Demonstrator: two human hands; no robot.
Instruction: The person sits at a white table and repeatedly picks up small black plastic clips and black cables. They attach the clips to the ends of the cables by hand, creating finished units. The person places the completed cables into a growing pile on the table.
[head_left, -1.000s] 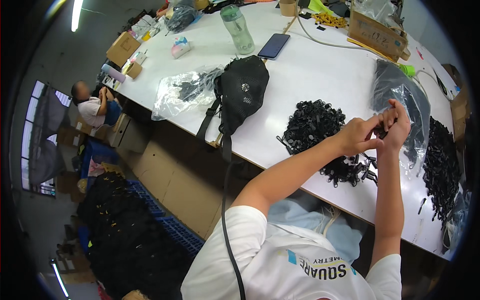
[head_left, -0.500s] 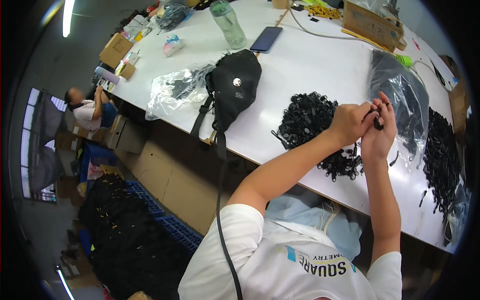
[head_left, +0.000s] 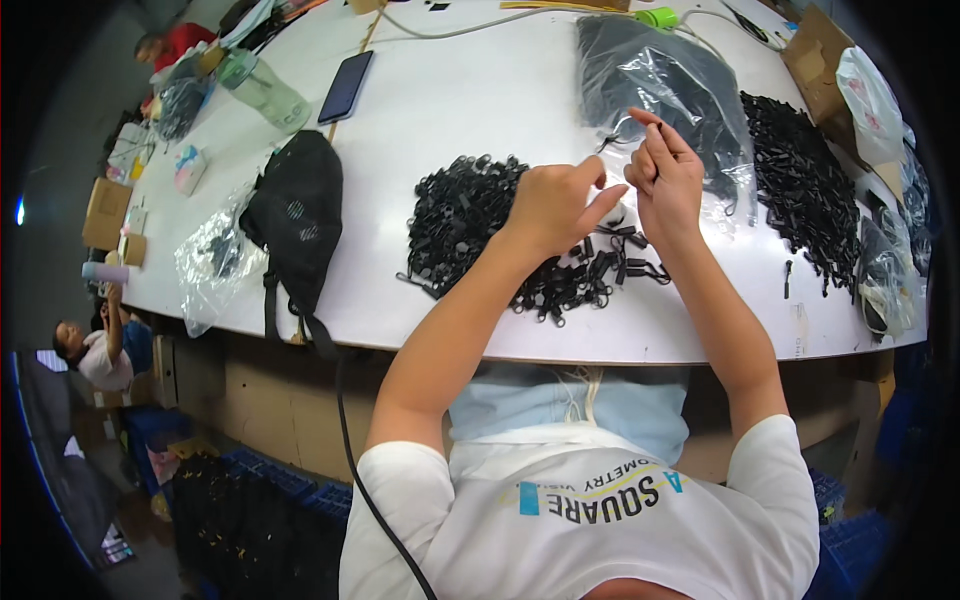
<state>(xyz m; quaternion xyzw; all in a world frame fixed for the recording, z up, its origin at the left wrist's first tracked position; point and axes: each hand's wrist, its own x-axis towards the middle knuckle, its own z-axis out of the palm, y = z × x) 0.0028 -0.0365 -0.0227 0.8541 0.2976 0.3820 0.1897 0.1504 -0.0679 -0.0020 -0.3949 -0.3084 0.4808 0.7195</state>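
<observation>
above the white counter [head_left: 400, 110], the left hand [head_left: 555, 208] hangs by the right edge of a heap of small black parts [head_left: 460, 215], its thumb and bent forefinger parted around a bare gap. the right hand [head_left: 668, 182] is raised near the clear plastic bag [head_left: 655, 75], fingers [head_left: 657, 152] curled inward; whether they grip anything, i cannot tell. a second black heap [head_left: 800, 190] lies right of the bag.

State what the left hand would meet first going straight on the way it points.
The bare left hand points rightward, so it would probably meet the bare right hand first; depth is unclear, so it might pass above or below.
</observation>
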